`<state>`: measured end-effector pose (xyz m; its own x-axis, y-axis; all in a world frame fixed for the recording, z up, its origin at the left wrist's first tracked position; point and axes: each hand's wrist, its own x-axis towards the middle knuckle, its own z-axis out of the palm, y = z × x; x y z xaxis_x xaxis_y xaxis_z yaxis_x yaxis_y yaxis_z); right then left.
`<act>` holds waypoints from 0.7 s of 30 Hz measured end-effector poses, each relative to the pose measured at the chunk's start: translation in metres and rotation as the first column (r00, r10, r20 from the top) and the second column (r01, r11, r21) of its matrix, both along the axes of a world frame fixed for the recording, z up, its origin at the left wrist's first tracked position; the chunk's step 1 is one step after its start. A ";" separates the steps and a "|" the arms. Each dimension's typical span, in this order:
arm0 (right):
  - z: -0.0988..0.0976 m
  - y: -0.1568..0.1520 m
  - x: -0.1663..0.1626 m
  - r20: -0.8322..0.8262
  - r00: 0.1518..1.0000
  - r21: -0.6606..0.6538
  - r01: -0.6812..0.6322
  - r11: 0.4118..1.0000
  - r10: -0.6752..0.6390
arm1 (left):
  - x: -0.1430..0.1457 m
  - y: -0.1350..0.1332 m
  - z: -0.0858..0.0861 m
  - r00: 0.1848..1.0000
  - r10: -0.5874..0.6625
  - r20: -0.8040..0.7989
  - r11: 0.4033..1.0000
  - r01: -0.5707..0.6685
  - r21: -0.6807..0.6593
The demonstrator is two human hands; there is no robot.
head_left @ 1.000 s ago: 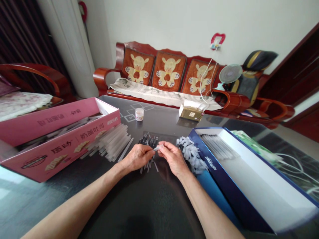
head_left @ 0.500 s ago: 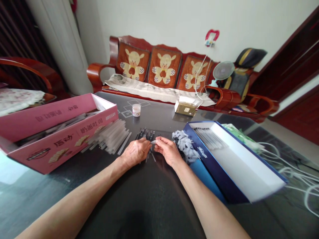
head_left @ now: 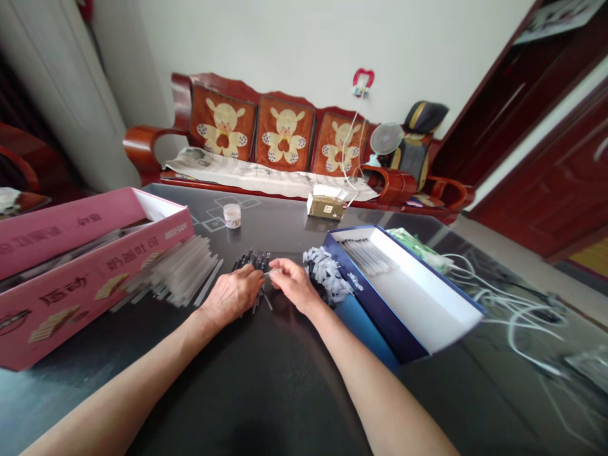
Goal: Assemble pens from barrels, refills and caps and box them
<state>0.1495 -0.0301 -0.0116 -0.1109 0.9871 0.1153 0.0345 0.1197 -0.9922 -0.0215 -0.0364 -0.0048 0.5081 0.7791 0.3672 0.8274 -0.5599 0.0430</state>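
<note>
My left hand (head_left: 236, 291) is closed, its fingertips pinched against those of my right hand (head_left: 293, 285) over the dark table (head_left: 285, 392). A small pale plastic piece (head_left: 270, 273) shows between them, pinched in my right fingers. What my left fingers grip is hidden behind the knuckles. Just beyond the hands lies a bunch of thin black-tipped pen refills (head_left: 253, 258), some sticking out beneath my left hand. Left of it is a stack of frosted white pen tubes (head_left: 183, 272). Beside my right hand sits a heap of small whitish plastic caps (head_left: 327, 272).
A long pink box (head_left: 95, 278) with pen parts inside stands at left. At right is an open blue box (head_left: 427, 304) holding a row of pens (head_left: 368, 255). A small white tub (head_left: 232, 216), a tissue box (head_left: 327, 202) and white cables (head_left: 513, 316) are farther out.
The view has swung to the right, so everything sits farther left in it. My hands stay together at the same spot, still pinching the pale piece.
</note>
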 end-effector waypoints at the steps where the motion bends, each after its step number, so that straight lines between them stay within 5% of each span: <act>1: 0.002 0.000 0.003 0.137 0.991 0.097 -0.017 0.995 0.003 | -0.001 0.001 -0.001 1.000 -0.011 0.016 0.999 0.011 0.050; 6: 0.015 -0.004 0.011 0.590 0.796 0.452 -0.189 0.872 -0.134 | -0.003 0.006 -0.012 0.994 -0.059 0.088 0.964 0.034 0.264; 13: 0.065 0.002 0.049 0.756 0.550 0.539 -0.214 0.815 -0.355 | -0.004 0.007 -0.005 0.957 -0.104 0.270 0.930 -0.003 0.368; 16: 0.085 0.012 0.109 0.730 0.473 0.570 -0.022 0.822 -0.493 | -0.007 0.010 -0.002 0.928 -0.087 0.363 0.922 -0.063 0.381; 19: 0.089 0.024 0.181 0.796 0.205 0.491 0.332 0.806 -0.569 | -0.010 0.014 -0.004 0.912 -0.057 0.406 0.929 -0.101 0.357; 21: 0.083 0.031 0.221 0.831 0.136 0.439 0.435 0.786 -0.539 | -0.010 0.017 -0.007 0.906 -0.040 0.422 0.931 -0.119 0.344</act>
<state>0.3709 0.0005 0.0710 0.3122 0.8705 0.3804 0.9398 -0.2244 -0.2579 -0.0319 -0.0198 -0.0122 0.2182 0.5726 0.7903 0.7987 -0.5701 0.1925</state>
